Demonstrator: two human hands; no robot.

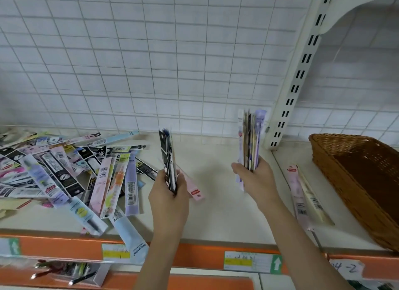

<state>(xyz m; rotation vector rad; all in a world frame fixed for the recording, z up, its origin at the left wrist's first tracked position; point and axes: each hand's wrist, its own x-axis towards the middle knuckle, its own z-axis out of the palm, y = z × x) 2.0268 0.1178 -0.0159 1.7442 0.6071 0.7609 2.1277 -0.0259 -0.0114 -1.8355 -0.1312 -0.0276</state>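
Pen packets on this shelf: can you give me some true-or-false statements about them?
1. The left hand grips the left bundle upright, the right hand the right bundle. True.
2. The left bundle is thicker. False: the right bundle is.
3. A loose pile of packets lies on the shelf, left of the hands. True.
4. A wicker basket stands at the right. True.
5. The wicker basket is full of packets. False: none show inside.

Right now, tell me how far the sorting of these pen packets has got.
Done: two bundles gathered. In hand: the left hand grips a dark bundle, the right hand a pastel bundle. Left: the loose pile on the shelf, one pink packet by the left hand, and the packets beside the wicker basket.
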